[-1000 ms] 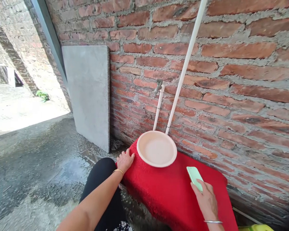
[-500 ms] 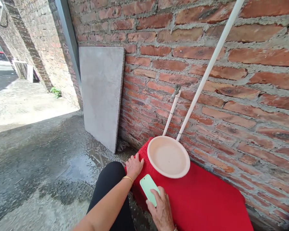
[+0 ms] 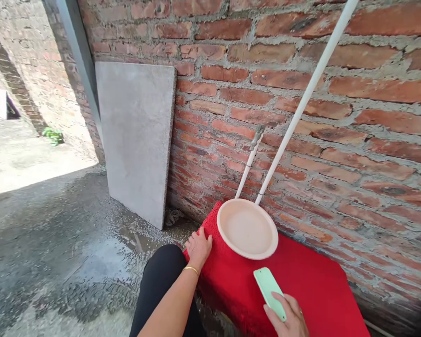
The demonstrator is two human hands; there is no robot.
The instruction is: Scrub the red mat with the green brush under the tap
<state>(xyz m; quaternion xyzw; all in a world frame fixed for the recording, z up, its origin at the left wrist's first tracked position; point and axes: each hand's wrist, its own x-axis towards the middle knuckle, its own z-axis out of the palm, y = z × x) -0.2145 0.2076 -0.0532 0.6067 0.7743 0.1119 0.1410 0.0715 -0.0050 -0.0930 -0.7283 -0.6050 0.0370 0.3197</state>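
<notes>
A red cloth [image 3: 312, 276] with a shaggy-looking far left corner lies spread over a low surface whose form is hidden. My left hand [image 3: 198, 247] rests on its left edge, fingers laid over the cloth and thumb apart. At the lower right, my right hand [image 3: 290, 319] is closed round the near end of a light green scrubbing brush [image 3: 268, 288]. The brush's flat back faces up; its underside against the cloth is hidden. A pale pink basin [image 3: 247, 229] sits on the cloth's far side, beyond both hands.
A brick wall [image 3: 231, 93] rises behind the cloth, with a white pipe [image 3: 301, 105] and a tap [image 3: 257, 135] on a shorter pipe. A grey slab [image 3: 135, 140] leans there. Wet concrete [image 3: 101, 257] lies left. My knee [image 3: 163, 267] is close by.
My right hand has moved the brush to the right across the cloth. My left hand stays at the cloth's left edge. The view has shifted slightly.
</notes>
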